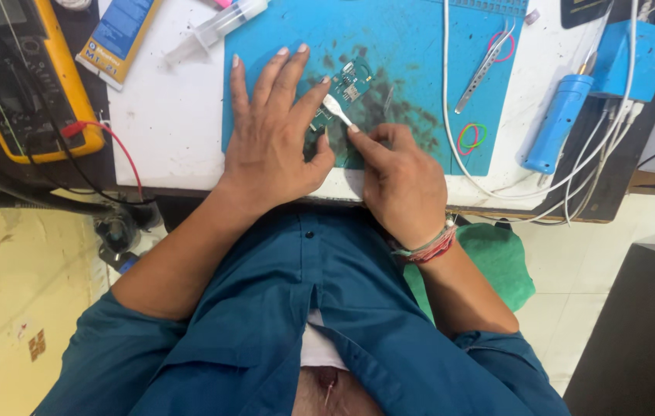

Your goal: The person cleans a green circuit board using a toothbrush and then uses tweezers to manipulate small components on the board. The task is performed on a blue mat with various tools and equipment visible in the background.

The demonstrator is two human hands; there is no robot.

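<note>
I see the left hand (270,142) laid flat on the blue work mat (420,69), fingers spread and extended away from the body. Its index fingertip and thumb press the small green circuit board (349,83) against the mat; the hand grips nothing.

The right hand (401,181) is closed around a white brush-like tool (337,109), pinched between thumb and index finger. The tool's long axis runs diagonally, from the right fingers up and toward the left hand, and its tip points at the lower edge of the board. The tip touches, or sits just beside, the board; I cannot tell which.

The board lies near the centre of the mat, just beyond the left fingertips. Its long axis is tilted, running from lower left to upper right. The mat around it carries dark smudges.

Outward from the hands:
- Metal tweezers (485,68) lie on the right part of the mat, beside a pink rubber band (502,46).
- Coloured rubber bands (472,137) rest near the mat's right edge.
- A blue pen-shaped power tool (557,123) lies on the white tabletop (166,115), with white cables (451,115) looping past it.
- A clear syringe (220,27) and a blue tube (115,35) lie at the upper left.
- A yellow multimeter (27,77) sits far left, with a red lead (115,142) attached.
</note>
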